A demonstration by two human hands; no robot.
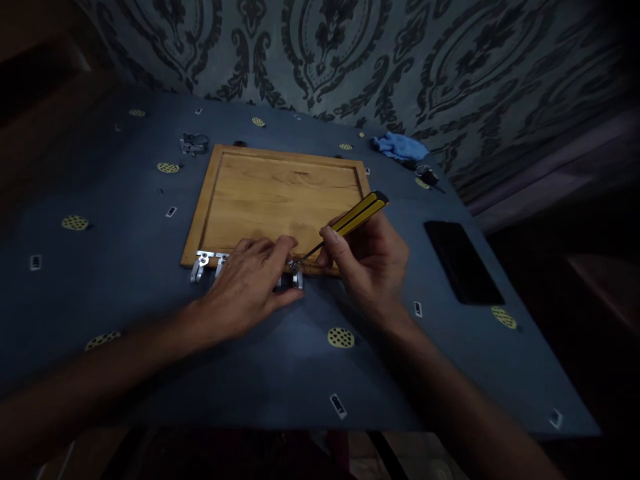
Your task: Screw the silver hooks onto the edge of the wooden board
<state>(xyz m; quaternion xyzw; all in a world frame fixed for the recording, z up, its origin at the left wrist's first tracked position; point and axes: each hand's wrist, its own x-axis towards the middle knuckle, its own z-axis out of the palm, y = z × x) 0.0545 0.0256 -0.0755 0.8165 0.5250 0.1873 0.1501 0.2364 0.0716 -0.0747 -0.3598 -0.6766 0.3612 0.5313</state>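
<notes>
A wooden framed panel [280,193] lies flat on the table, with a metal hook rail [205,257] along its near edge. My left hand [250,283] holds the rail against that edge, its fingers over the top and its thumb beside the right-hand hook [298,279]. The middle of the rail is hidden under this hand. In my right hand [375,260] is a yellow and black screwdriver [360,213], gripped by its handle and tilted down to the left. Its tip meets the rail just above the right-hand hook.
The table [150,380] has a dark blue patterned cover. Loose metal hooks [195,143] lie beyond the panel at left. To the right are a blue cloth [400,145], a set of keys [427,175] and a black phone [464,262]. A patterned wall [340,67] rises behind.
</notes>
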